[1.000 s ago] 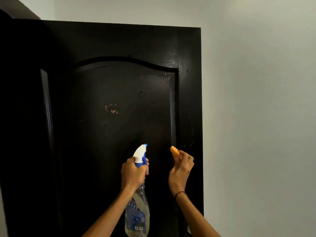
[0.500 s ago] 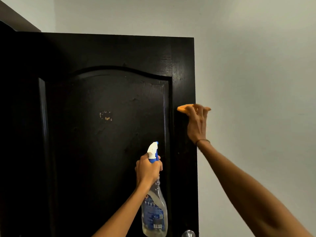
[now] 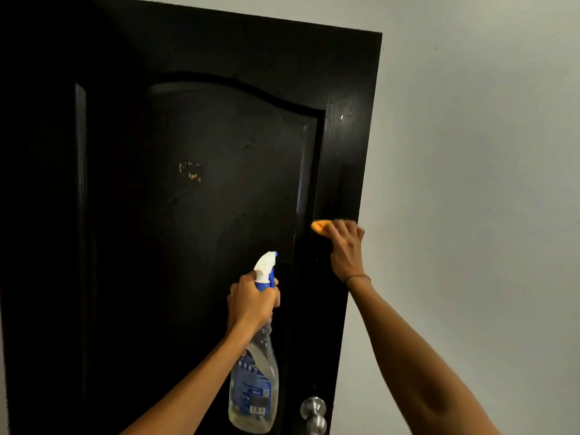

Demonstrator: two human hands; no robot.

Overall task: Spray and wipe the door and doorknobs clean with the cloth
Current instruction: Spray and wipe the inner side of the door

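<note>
door (image 3: 194, 215): big black panelled one, fills most of the shot, with a scuffed patch of chipped paint (image 3: 190, 172) about mid-panel

left hand (image 3: 251, 302): grip wrapped tight round the neck of the spray bottle (image 3: 254, 387), just under the white and blue trigger head, nozzle pointing at the door

spray bottle: clear plastic, blue label, hanging down below the fist in front of the lower part of the panel

right hand (image 3: 345, 249): up on the right-hand stile of the door, fingers curled over the orange cloth (image 3: 320, 227) and pressing it on the wood near the door's edge

cloth: mostly hidden under the fingers, only a bit pokes out on the left

doorknob (image 3: 313, 409): shiny metal, bottom of the frame, just right of the bottle, nobody touching it

wall (image 3: 470, 183): plain pale grey, right of the door
</note>
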